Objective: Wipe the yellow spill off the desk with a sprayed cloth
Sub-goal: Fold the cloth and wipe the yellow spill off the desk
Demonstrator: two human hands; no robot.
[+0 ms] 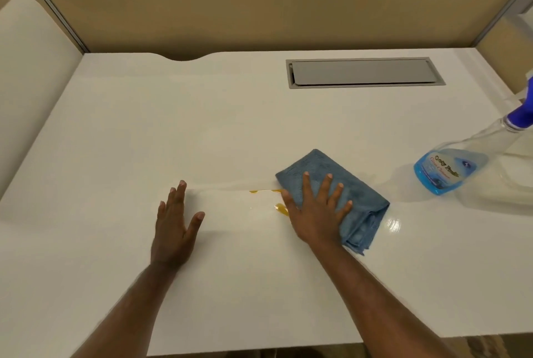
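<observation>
A folded blue cloth [357, 199] lies on the white desk [202, 127], right of centre. My right hand [317, 210] presses flat on the cloth's left half, fingers spread. Small yellow streaks of spill [281, 207] show on the desk just left of the cloth, by my right thumb. A faint wet streak runs left from there toward my left hand [176, 225], which rests flat on the desk with fingers apart and nothing in it.
A clear spray bottle [450, 170] with blue liquid and a blue trigger stands at the right edge. A grey cable hatch [363, 72] is set into the desk at the back right. Tan partition panels wall the desk at the back and sides.
</observation>
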